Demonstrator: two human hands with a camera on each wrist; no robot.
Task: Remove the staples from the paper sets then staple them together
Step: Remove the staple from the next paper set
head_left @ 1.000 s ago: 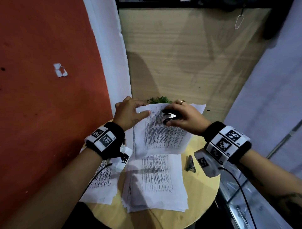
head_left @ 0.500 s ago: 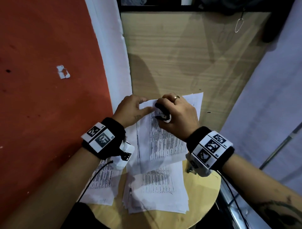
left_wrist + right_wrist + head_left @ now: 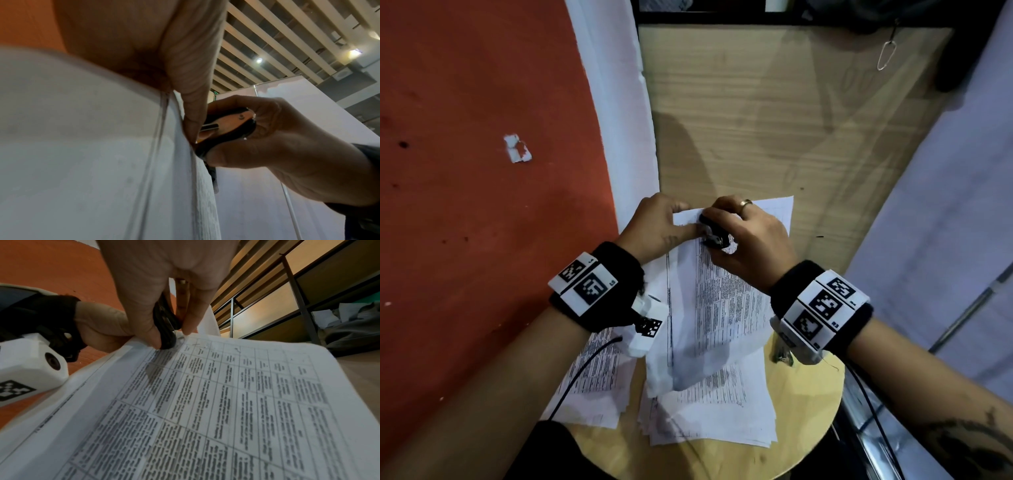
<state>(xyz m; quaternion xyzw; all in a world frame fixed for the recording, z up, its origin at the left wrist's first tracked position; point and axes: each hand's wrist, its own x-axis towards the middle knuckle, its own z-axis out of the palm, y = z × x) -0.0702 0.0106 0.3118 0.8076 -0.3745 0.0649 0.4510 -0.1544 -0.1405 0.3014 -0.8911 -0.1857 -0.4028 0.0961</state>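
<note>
My left hand (image 3: 659, 228) is close beside the red wall (image 3: 482, 171), so on that side I have little room. Below my wrists, two paper piles (image 3: 709, 411) cover most of the round surface (image 3: 808, 404). Bare wood stays open at its right edge, where a small dark tool (image 3: 781, 353) lies under my right wrist.

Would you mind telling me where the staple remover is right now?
In the head view, the staple remover is in the right hand, at the top left corner of the raised paper set, beside the left hand.
</note>
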